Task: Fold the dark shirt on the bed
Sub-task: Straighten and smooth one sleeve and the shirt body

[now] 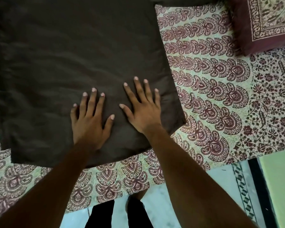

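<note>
The dark shirt (pixel 69 60) lies flat from 9 to 12 o'clock on the patterned bedsheet (pixel 207 99), whose bare print runs on toward 3 o'clock. A maroon-bordered pillow (pixel 268 22) sits at 1 o'clock, apart from the shirt. Pale floor (pixel 164 201) shows at 5 o'clock. My 2 hands press the shirt's near right part: my left hand (pixel 89 125) is palm down with fingers spread, and my right hand (pixel 143 112) lies likewise, near the shirt's right edge. Neither grips anything.

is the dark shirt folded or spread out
Spread flat: the dark shirt lies smooth on the bedspread, both hands pressing it; top edge out of view.
</note>
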A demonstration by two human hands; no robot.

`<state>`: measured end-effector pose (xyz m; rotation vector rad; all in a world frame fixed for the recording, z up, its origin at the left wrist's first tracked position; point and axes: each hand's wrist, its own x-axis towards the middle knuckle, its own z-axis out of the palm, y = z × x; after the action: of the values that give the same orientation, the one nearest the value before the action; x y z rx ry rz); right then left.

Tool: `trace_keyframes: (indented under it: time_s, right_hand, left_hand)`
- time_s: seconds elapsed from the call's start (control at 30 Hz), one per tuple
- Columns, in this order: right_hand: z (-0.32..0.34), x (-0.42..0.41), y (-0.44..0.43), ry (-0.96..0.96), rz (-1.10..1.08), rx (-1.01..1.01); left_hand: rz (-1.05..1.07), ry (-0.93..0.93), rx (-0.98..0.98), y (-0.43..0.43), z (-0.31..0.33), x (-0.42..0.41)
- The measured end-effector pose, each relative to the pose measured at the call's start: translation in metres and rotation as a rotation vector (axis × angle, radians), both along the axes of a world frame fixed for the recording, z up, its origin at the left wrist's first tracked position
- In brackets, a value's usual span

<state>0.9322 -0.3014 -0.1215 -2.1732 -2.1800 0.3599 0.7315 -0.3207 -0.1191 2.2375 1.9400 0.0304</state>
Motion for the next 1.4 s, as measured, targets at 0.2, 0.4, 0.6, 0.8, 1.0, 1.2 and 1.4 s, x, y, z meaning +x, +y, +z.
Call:
trace_keyframes:
  time_s: [0.2, 0.4, 0.6, 0.8, 1.0, 1.2, 1.4]
  right_hand:
    - [0.009, 0.053, -0.089, -0.071, -0.507, -0.111]
    - [0.025, 0.022, -0.044, -0.064, -0.341, 0.05]
    - [-0.002, -0.012, -0.006, -0.036, -0.062, -0.008]
    - [0.007, 0.032, -0.095, -0.081, -0.675, -0.108]
    - [0.021, -0.006, -0.042, -0.05, -0.335, 0.058]
    - [-0.002, -0.023, -0.044, -0.017, -0.258, -0.026]
    - [0.008, 0.011, -0.097, -0.082, -0.701, -0.087]
  left_hand:
    - [-0.004, 0.008, 0.001, 0.003, 0.0, 0.0]
    - [0.0, 0.017, 0.02, 0.004, -0.002, -0.001]
    - [-0.007, 0.012, 0.042, 0.002, -0.005, -0.003]
    - [-0.001, -0.003, 0.047, 0.003, -0.001, -0.003]
    - [0.007, 0.003, 0.071, 0.002, -0.006, -0.002]
    - [0.004, -0.006, 0.066, 0.002, -0.004, -0.002]
    - [0.011, -0.013, 0.064, 0.003, -0.003, -0.001]
